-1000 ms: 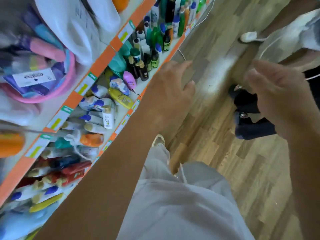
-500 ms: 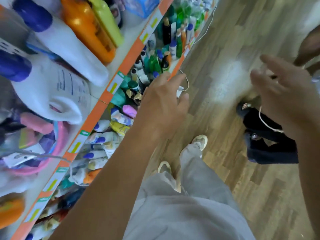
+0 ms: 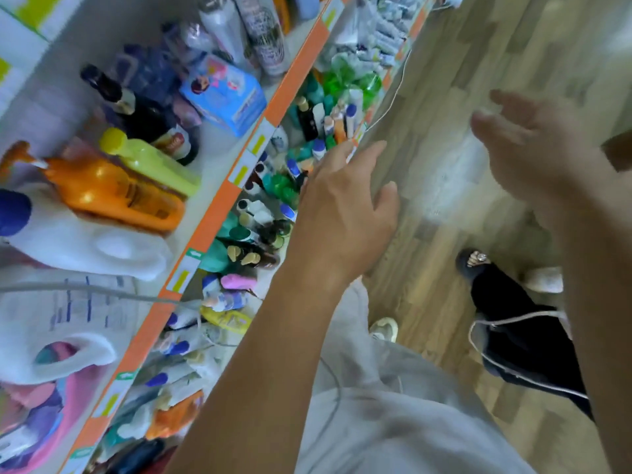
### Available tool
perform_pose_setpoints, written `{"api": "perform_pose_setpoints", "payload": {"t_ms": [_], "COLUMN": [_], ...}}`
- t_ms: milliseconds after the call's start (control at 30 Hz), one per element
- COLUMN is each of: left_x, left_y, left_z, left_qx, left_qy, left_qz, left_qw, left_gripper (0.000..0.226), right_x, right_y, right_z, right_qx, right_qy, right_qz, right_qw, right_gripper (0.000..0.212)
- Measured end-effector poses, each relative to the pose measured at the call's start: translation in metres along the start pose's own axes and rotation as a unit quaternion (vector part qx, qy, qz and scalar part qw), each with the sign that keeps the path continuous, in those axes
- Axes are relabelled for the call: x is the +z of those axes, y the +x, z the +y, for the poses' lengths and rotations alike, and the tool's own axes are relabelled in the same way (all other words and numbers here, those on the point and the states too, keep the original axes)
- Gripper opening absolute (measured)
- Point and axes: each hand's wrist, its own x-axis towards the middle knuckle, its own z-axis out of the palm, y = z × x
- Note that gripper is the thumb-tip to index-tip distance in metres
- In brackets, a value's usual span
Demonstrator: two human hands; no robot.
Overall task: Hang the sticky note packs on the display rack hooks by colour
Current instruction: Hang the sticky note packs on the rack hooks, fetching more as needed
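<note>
No sticky note packs and no display rack hooks appear in this view. My left hand (image 3: 345,213) hangs in mid-air beside the shop shelves, fingers relaxed and holding nothing. My right hand (image 3: 533,155) is raised over the wooden floor at the right, fingers spread and blurred, also holding nothing. Both forearms reach forward from the bottom of the view.
Shelves with orange edge strips (image 3: 219,206) run along the left, packed with bottles, an orange pump bottle (image 3: 113,196), a white jug (image 3: 82,241) and a blue box (image 3: 225,94). Another person's dark-trousered leg and sandalled foot (image 3: 478,265) stand on the wooden floor (image 3: 444,97) at right.
The view has swung upward along the shelves, bringing higher shelves into sight. Both hands stay held out with nothing in them, and the right hand has lifted slightly.
</note>
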Motion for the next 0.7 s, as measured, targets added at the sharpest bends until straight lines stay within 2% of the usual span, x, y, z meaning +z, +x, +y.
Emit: {"api": "perform_pose_setpoints", "payload": {"t_ms": [100, 133, 233, 300, 500, 700], "left_x": [0.007, 0.008, 0.011, 0.012, 0.014, 0.041], "left_y": [0.044, 0.060, 0.114, 0.156, 0.274, 0.384], "left_z": [0.010, 0.013, 0.023, 0.035, 0.084, 0.139], "left_qx": [-0.001, 0.003, 0.009, 0.014, 0.049, 0.073], "left_qy": [-0.003, -0.003, -0.013, -0.009, 0.023, 0.043], "left_qz": [-0.004, -0.006, -0.020, -0.027, -0.052, -0.085], "left_qw": [1.000, 1.000, 1.000, 0.999, 0.997, 0.993], "left_gripper": [0.049, 0.050, 0.051, 0.051, 0.050, 0.050], "right_x": [-0.004, -0.007, -0.022, -0.036, -0.087, -0.148], "right_y": [0.047, 0.062, 0.109, 0.141, 0.231, 0.313], "right_z": [-0.003, -0.004, -0.008, -0.011, -0.013, 0.012], "right_qx": [0.015, 0.016, 0.016, 0.022, 0.047, 0.099], "right_qy": [-0.007, -0.012, -0.015, -0.031, -0.038, -0.046], "right_qz": [0.010, 0.010, 0.009, 0.008, 0.066, 0.070], "right_qw": [1.000, 1.000, 1.000, 0.999, 0.996, 0.992], "right_gripper": [0.087, 0.085, 0.059, 0.052, 0.063, 0.052]}}
